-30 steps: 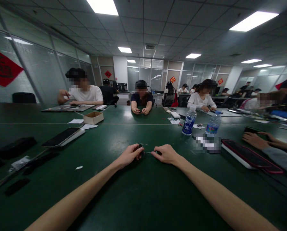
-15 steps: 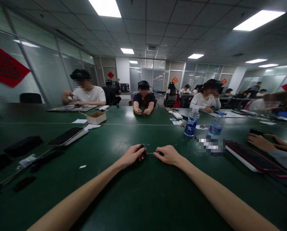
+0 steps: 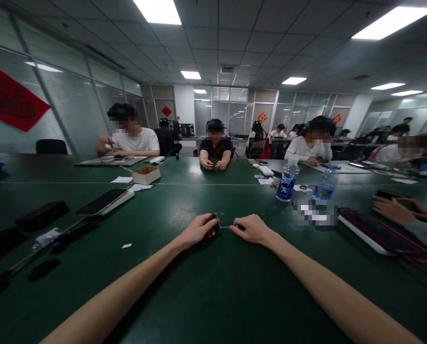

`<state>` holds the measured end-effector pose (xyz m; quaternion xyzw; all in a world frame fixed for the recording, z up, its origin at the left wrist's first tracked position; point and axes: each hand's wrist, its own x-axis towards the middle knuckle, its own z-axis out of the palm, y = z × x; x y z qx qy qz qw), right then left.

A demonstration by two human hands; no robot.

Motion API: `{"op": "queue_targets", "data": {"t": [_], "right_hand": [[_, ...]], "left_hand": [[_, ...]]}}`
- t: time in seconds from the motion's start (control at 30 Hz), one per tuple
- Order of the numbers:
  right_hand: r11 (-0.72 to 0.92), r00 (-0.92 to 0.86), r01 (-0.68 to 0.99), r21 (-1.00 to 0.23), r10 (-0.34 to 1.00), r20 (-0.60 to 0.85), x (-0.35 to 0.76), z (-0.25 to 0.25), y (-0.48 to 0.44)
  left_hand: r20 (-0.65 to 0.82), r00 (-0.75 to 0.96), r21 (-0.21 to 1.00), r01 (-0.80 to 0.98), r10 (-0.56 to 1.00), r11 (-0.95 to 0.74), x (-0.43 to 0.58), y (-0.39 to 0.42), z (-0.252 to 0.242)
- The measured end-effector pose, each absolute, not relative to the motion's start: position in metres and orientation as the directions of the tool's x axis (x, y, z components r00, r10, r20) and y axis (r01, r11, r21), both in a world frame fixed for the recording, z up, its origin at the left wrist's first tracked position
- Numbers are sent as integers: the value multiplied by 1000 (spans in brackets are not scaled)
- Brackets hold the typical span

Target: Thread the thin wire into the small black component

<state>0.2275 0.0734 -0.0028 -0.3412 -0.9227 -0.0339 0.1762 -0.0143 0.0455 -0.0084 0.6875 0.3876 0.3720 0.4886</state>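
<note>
One thin rod (image 3: 228, 227) is held over the desk (image 3: 185, 291) by the closed right hand (image 3: 252, 229), the nearer one, its long axis laid sideways toward the left hand (image 3: 201, 228). One small dark part (image 3: 215, 219) is gripped there, the grasp closed, to the right hand's left and in line with the rod; whether the two touch cannot be told. Also counted are two bottles (image 3: 287, 185) beyond the right hand, one open box (image 3: 147, 177) beyond the left, one white scrap (image 3: 126, 246).

Grn tbl (image 3: 206, 296), open box (image 3: 149, 177), 2 plastic btls (image 3: 286, 186), sm wht scrap (image 3: 126, 246)
</note>
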Motion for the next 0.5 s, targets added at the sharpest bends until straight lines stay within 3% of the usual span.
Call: {"op": "queue_targets", "data": {"t": [0.5], "right_hand": [[703,-644,705,-94,691,328,228,-6,75]], "left_hand": [[104,419,945,242,902,-221,-13,48,-6]]}}
